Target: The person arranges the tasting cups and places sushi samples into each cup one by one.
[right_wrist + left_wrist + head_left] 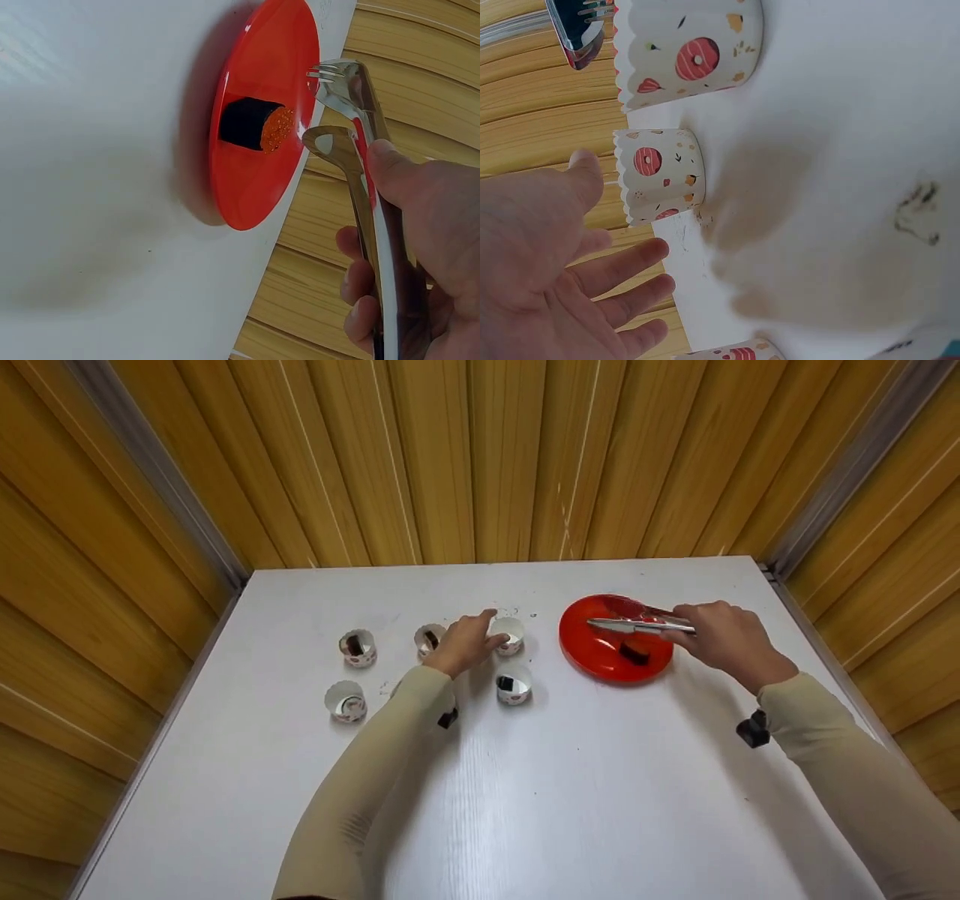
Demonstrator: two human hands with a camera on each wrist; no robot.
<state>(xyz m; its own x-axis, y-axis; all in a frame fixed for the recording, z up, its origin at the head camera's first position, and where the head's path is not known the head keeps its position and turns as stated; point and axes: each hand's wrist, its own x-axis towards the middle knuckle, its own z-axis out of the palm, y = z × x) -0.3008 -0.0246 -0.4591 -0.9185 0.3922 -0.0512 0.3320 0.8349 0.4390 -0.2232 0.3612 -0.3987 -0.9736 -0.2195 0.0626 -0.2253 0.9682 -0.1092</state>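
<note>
My right hand (724, 641) grips metal serving tongs (645, 625), whose arms are slightly apart over a red plate (581, 649). On the plate lies one sushi roll (251, 124) with a black wrap and orange, roe-like end; the tong tips (330, 142) are apart from it. My left hand (466, 643) reaches over the table with its fingers spread, beside a white paper baking cup (508, 645) with a scalloped rim. In the left wrist view, a donut-printed cup (660, 176) stands near the thumb and fingers; whether they touch is unclear.
More paper cups stand left of the plate: one (514, 694) holds a dark piece, as do another (358, 652) and the cup (429, 641) beside my left hand. A further cup (346, 705) is at front left. My left sleeve (375, 765) partly hides another.
</note>
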